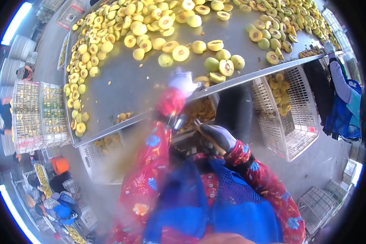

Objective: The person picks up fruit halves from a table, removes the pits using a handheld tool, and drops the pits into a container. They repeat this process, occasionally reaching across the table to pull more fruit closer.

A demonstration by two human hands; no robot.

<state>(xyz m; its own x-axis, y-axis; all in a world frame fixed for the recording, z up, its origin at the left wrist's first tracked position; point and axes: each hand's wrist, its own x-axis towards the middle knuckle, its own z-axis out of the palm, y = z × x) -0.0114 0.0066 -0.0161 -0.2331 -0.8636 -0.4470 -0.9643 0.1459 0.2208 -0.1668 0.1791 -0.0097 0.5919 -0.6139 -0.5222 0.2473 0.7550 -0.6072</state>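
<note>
My left hand (183, 82), in a pale glove and smeared by motion, is over the front edge of the metal table (126, 91). Its fingers do not show clearly. Right of it sit several yellow-green peach halves (226, 68), some showing the pit. My right hand (225, 136), in a white and dark glove, is low in front of my body, closed round a hand tool (215, 143) with a brown handle and a small metal tip. Further back on the table lies a large heap of halved peaches (150, 18).
Below the table edge stand white plastic crates (290, 138) with fruit pieces in them. Another person's gloved hand (328, 47) rests at the table's right end. Stacked crates (28, 114) stand at left, and other people (61, 207) work beyond.
</note>
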